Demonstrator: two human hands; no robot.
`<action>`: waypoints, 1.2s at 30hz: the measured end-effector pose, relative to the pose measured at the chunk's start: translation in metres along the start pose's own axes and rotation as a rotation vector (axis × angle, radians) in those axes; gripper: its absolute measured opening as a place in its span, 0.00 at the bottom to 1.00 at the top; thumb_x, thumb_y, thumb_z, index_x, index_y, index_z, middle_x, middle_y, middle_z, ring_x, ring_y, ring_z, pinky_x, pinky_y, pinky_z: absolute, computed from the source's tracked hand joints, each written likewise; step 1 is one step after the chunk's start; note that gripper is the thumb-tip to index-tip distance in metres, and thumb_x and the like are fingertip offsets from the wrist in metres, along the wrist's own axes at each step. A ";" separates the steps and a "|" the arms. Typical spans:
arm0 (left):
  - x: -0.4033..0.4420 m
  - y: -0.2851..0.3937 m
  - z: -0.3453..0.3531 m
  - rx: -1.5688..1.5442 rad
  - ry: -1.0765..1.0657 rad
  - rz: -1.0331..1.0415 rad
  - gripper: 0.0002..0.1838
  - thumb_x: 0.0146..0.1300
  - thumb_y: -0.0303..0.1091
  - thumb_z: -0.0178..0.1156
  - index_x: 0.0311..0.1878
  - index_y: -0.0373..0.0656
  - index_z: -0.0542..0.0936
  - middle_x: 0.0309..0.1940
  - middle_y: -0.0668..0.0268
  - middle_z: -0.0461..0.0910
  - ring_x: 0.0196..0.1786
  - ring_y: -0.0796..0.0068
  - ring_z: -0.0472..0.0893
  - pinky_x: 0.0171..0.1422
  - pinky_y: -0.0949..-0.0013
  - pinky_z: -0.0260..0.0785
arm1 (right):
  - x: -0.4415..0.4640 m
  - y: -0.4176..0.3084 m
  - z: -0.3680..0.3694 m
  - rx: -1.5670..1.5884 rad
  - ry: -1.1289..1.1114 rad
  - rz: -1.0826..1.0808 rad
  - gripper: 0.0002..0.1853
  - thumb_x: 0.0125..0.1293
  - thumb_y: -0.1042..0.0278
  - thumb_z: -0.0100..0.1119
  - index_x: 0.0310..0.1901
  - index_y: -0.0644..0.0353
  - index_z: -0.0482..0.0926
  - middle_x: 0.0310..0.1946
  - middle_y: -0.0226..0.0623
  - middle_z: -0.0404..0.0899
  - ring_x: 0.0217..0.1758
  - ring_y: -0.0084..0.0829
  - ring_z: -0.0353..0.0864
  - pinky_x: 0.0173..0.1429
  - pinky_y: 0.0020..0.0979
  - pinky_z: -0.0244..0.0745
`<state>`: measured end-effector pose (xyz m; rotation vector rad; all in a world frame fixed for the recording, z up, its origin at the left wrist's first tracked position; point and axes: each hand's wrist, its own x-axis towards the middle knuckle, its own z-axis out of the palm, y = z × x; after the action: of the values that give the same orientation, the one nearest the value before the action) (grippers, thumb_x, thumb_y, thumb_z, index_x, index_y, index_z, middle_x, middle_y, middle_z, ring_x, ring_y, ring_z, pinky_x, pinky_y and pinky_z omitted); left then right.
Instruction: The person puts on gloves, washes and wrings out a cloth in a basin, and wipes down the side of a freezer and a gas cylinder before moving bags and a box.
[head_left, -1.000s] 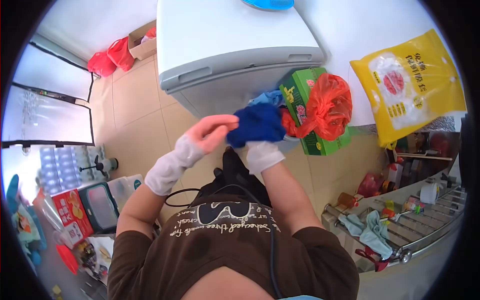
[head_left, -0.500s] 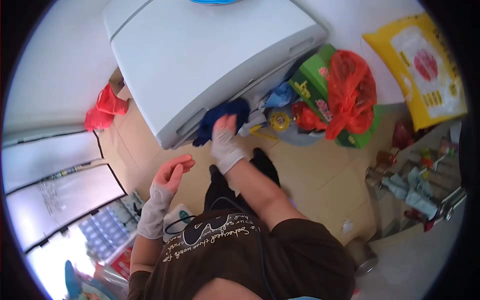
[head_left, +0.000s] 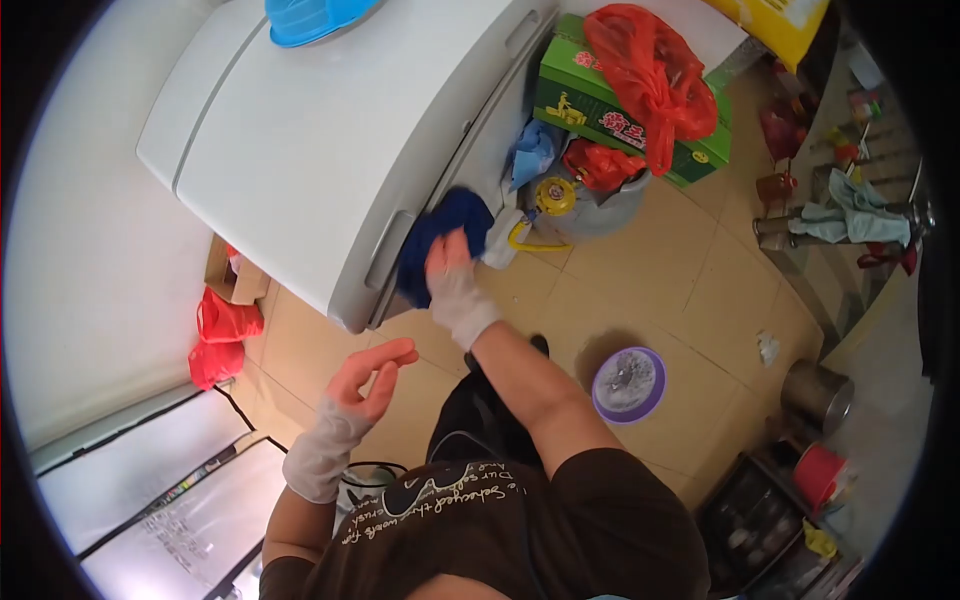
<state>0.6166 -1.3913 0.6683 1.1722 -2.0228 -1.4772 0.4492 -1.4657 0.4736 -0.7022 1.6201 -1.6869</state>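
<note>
My right hand (head_left: pixel 455 285), in a glove with pink fingers and a pale cuff, has a dark blue cloth (head_left: pixel 470 215) under its fingers. The cloth lies against the front of a white refrigerator (head_left: pixel 300 140), near its recessed door handle (head_left: pixel 390 250). Some fingertips are lost in the cloth's folds. My left hand (head_left: pixel 368 385), gloved the same way, hovers in front of the refrigerator's near corner. Its fingers are stretched out, the thumb stands apart, and nothing is in it.
A purple basin (head_left: pixel 652 400) of cloudy water stands on the tiled floor. Beside the refrigerator are a grey gas cylinder (head_left: pixel 610 210) with a yellow regulator, a green box (head_left: pixel 580 85) and a red plastic bag (head_left: pixel 650 65). A blue basin (head_left: pixel 315 18) rests on the refrigerator.
The view has turned and shifted, bringing the purple basin into sight. The cloth is still under my right hand at the refrigerator front; my left hand stays open.
</note>
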 end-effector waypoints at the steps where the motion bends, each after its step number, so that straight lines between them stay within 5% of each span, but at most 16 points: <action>1: 0.005 0.005 0.002 0.010 -0.011 0.008 0.14 0.68 0.23 0.54 0.55 0.37 0.78 0.45 0.59 0.84 0.50 0.70 0.83 0.57 0.72 0.72 | 0.022 -0.023 -0.007 -0.112 0.039 -0.069 0.24 0.70 0.70 0.45 0.66 0.71 0.61 0.65 0.61 0.64 0.69 0.58 0.61 0.74 0.42 0.55; 3: 0.019 0.016 0.008 0.358 -0.071 0.267 0.15 0.64 0.19 0.55 0.54 0.36 0.78 0.41 0.59 0.85 0.46 0.67 0.84 0.54 0.71 0.74 | 0.084 -0.042 -0.019 -0.095 0.159 -0.219 0.25 0.71 0.70 0.45 0.66 0.71 0.61 0.66 0.60 0.63 0.70 0.56 0.60 0.75 0.41 0.54; 6: 0.034 0.007 0.024 0.374 -0.054 0.412 0.14 0.66 0.20 0.53 0.54 0.35 0.78 0.39 0.58 0.85 0.42 0.65 0.85 0.49 0.68 0.75 | 0.133 -0.019 -0.027 -0.076 0.248 -0.347 0.25 0.71 0.70 0.44 0.67 0.71 0.59 0.67 0.58 0.61 0.72 0.53 0.58 0.76 0.39 0.53; 12: 0.074 -0.005 0.040 0.422 0.005 0.594 0.19 0.53 0.14 0.53 0.50 0.29 0.77 0.32 0.54 0.83 0.33 0.55 0.84 0.39 0.62 0.78 | 0.022 0.100 0.000 -0.117 0.171 -0.068 0.27 0.72 0.70 0.44 0.69 0.71 0.57 0.70 0.56 0.58 0.75 0.48 0.54 0.77 0.35 0.49; 15: 0.083 -0.006 0.036 0.571 -0.064 0.628 0.20 0.47 0.15 0.57 0.48 0.28 0.78 0.32 0.54 0.83 0.33 0.54 0.84 0.39 0.61 0.78 | 0.014 0.099 -0.011 -0.303 0.048 0.019 0.27 0.74 0.70 0.40 0.72 0.69 0.53 0.73 0.52 0.53 0.77 0.44 0.53 0.78 0.31 0.47; 16: 0.087 -0.007 0.035 0.632 -0.113 0.642 0.20 0.45 0.15 0.58 0.47 0.29 0.78 0.32 0.54 0.83 0.34 0.55 0.83 0.39 0.60 0.78 | 0.041 0.106 -0.010 -0.310 0.123 -0.187 0.30 0.70 0.78 0.41 0.72 0.71 0.50 0.73 0.57 0.51 0.77 0.50 0.49 0.79 0.35 0.45; 17: 0.090 -0.009 0.033 0.693 -0.161 0.657 0.21 0.43 0.16 0.59 0.46 0.29 0.78 0.32 0.55 0.83 0.34 0.55 0.83 0.39 0.59 0.79 | 0.074 0.081 -0.013 -0.292 0.184 -0.290 0.32 0.64 0.75 0.51 0.67 0.79 0.55 0.70 0.67 0.51 0.75 0.60 0.49 0.79 0.43 0.46; 19: 0.093 -0.015 0.031 0.751 -0.177 0.673 0.20 0.41 0.17 0.58 0.44 0.29 0.79 0.32 0.56 0.83 0.35 0.55 0.83 0.40 0.58 0.79 | 0.132 0.037 -0.020 -0.046 0.241 -0.364 0.32 0.66 0.76 0.46 0.69 0.78 0.51 0.72 0.65 0.48 0.77 0.59 0.46 0.81 0.43 0.38; 23: 0.095 -0.033 0.031 0.889 -0.225 0.827 0.18 0.39 0.18 0.58 0.40 0.30 0.80 0.32 0.57 0.83 0.36 0.58 0.84 0.42 0.58 0.79 | 0.180 0.082 -0.023 -0.168 0.347 -0.680 0.32 0.66 0.76 0.43 0.71 0.75 0.51 0.74 0.59 0.47 0.78 0.54 0.44 0.81 0.43 0.35; 28: 0.093 -0.045 0.038 1.071 -0.227 0.902 0.15 0.40 0.20 0.62 0.37 0.33 0.83 0.33 0.60 0.83 0.38 0.65 0.83 0.42 0.63 0.80 | 0.103 0.147 -0.013 -0.062 0.282 -0.315 0.32 0.68 0.73 0.39 0.72 0.74 0.48 0.74 0.60 0.46 0.80 0.52 0.41 0.81 0.42 0.34; 30: 0.089 -0.048 0.042 1.136 -0.139 0.964 0.15 0.39 0.20 0.61 0.36 0.33 0.83 0.32 0.59 0.83 0.37 0.63 0.83 0.41 0.63 0.80 | 0.068 0.188 -0.004 -0.191 0.352 -0.386 0.30 0.67 0.76 0.41 0.71 0.67 0.56 0.73 0.49 0.54 0.76 0.40 0.55 0.76 0.40 0.52; 31: 0.090 -0.051 0.047 1.156 -0.110 0.977 0.17 0.38 0.20 0.61 0.37 0.31 0.83 0.32 0.58 0.83 0.37 0.61 0.83 0.40 0.60 0.79 | 0.048 0.205 0.004 -0.181 0.351 -0.405 0.30 0.67 0.76 0.41 0.71 0.67 0.56 0.73 0.49 0.54 0.76 0.40 0.55 0.76 0.40 0.52; 32: 0.092 -0.053 0.051 1.170 -0.092 0.986 0.17 0.38 0.20 0.61 0.37 0.31 0.83 0.32 0.58 0.83 0.37 0.61 0.83 0.40 0.60 0.79 | 0.028 0.219 0.013 0.404 0.332 -0.159 0.27 0.66 0.76 0.45 0.67 0.62 0.61 0.70 0.41 0.60 0.66 0.32 0.63 0.66 0.36 0.63; 34: 0.093 -0.061 0.061 1.280 0.028 0.928 0.19 0.41 0.18 0.59 0.42 0.29 0.81 0.34 0.56 0.82 0.35 0.58 0.82 0.39 0.57 0.78 | 0.019 0.227 0.003 0.979 0.255 0.101 0.24 0.65 0.76 0.49 0.64 0.56 0.67 0.68 0.32 0.65 0.57 0.24 0.72 0.55 0.32 0.73; 36: 0.092 -0.077 0.080 1.115 0.166 0.945 0.18 0.46 0.19 0.59 0.45 0.28 0.80 0.36 0.54 0.83 0.38 0.57 0.82 0.42 0.57 0.77 | 0.019 0.243 -0.014 0.324 0.159 -0.383 0.17 0.64 0.68 0.55 0.55 0.50 0.71 0.59 0.22 0.71 0.44 0.17 0.71 0.39 0.29 0.72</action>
<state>0.5372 -1.4244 0.5523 0.3729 -2.6871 0.2460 0.4529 -1.4686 0.2299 -0.7622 1.3216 -2.2686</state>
